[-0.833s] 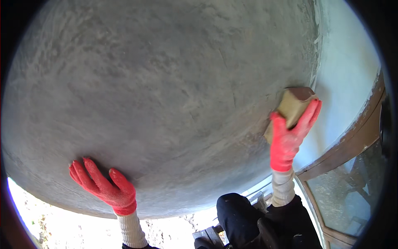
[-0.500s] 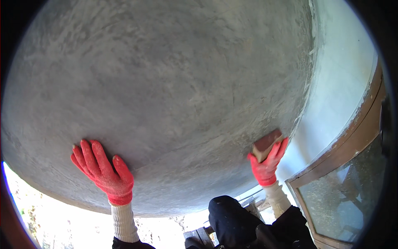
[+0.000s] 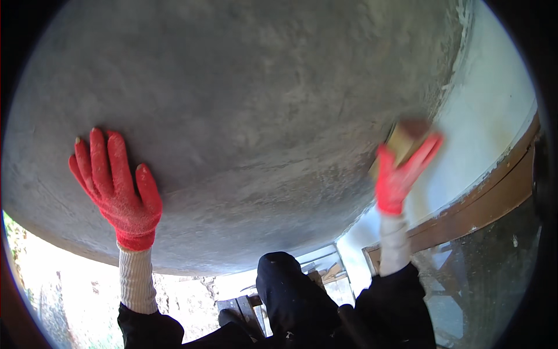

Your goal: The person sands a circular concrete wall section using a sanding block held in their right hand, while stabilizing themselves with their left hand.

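Note:
A broad grey plastered surface (image 3: 250, 99) spans most of the view, with patchy marks over it. My left hand (image 3: 119, 192), in a red coated glove with a ribbed off-white cuff, lies flat on it with fingers spread and holds nothing. Toward the right edge of the surface, my right hand (image 3: 401, 174) in a matching glove grips a sanding block (image 3: 401, 142). The block is tan at the side and dark reddish at one end. Motion blurs both block and fingers, and the face turned to the plaster is hidden.
A pale wall (image 3: 485, 122) meets the plaster along a rough seam at right. Below it stands a brown wooden frame (image 3: 482, 212) with a glass pane (image 3: 488, 273). Beneath me are a dark-clothed knee (image 3: 290, 291) and wooden planks (image 3: 247, 311). Bright ground shows at lower left.
My right hand has swept the sanding block up and rightward along the plaster, near the seam. My left hand stays flat on the surface but sits higher and farther left in view, which has shifted.

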A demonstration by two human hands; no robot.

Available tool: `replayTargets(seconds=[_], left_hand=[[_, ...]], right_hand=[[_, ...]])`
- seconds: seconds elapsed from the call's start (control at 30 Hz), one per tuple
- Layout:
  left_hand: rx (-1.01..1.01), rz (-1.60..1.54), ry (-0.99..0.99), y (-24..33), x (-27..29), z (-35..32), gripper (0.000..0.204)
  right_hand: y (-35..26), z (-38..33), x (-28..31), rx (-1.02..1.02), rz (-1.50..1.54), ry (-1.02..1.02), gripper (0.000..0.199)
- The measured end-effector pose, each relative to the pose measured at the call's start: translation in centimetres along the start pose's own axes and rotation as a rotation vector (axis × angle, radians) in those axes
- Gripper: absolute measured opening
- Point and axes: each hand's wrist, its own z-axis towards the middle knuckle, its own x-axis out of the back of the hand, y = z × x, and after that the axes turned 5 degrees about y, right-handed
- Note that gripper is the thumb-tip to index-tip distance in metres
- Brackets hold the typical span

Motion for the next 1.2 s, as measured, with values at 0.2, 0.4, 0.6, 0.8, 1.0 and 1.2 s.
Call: replayTargets(seconds=[0.2,0.4,0.6,0.8,1.0,1.2], left_hand=[[0.02,0.003,-0.016,0.4,-0.1,0.0,0.052],[0.004,0.006,0.017,0.0,0.1,0.4,0.051],[0.018,-0.002,0.011,0.1,0.0,0.3,0.052],[0.046,-0.015,0.032,0.4,-0.1,0.9,0.051],[0.031,-0.007,0.037,0.3,-0.3,0.2,0.05],[0.046,-0.023,0.02,0.3,-0.1,0.3,0.051]], right_hand=[[4.5,-8.6,1.8,-0.059,-0.061,-0.164,0.109],[-6.3,13.1,1.5,0.235,-0.042,0.001,0.101],[-3.0,8.2,0.6,0.139,0.011,0.072,0.102],[8.2,-11.0,2.3,0.07,-0.057,-0.124,0.117],[-2.7,5.9,1.7,0.145,-0.087,-0.065,0.096],[-7.7,14.2,1.3,0.172,0.069,0.073,0.094]])
